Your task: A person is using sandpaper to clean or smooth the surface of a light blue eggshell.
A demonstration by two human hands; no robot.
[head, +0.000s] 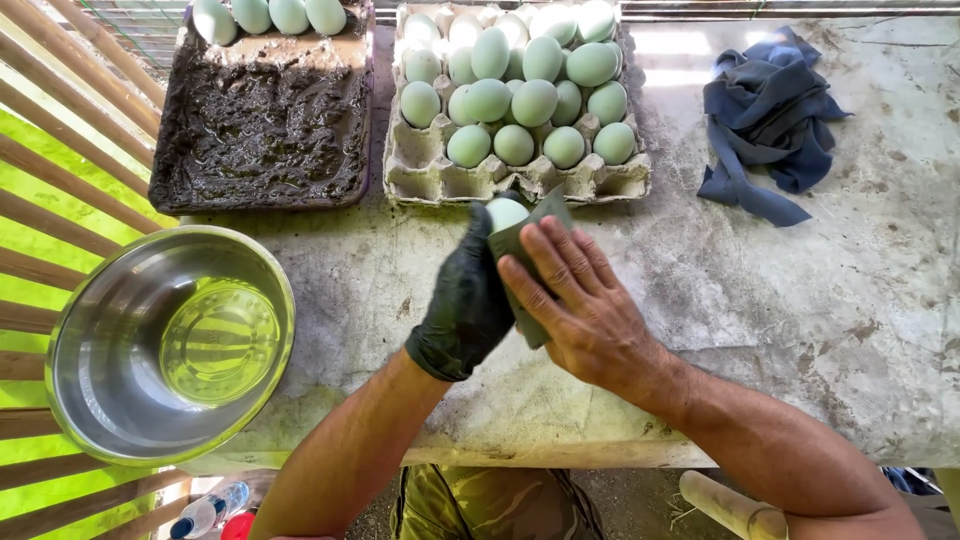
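My left hand (466,300), in a black glove, grips a pale green egg (505,212) over the middle of the stone table. My bare right hand (580,300) presses a grey-green scrubbing pad (540,215) against that egg. Just beyond the hands sits a cardboard egg carton (440,175) filled with several pale green eggs (535,100). Its front row of cups is mostly vacant.
A tray of dark mud (262,125) with several eggs (270,15) along its far edge lies at the back left. A steel bowl of water (170,345) overhangs the table's left front corner. A dark blue cloth (770,115) lies at the back right on the table (800,300).
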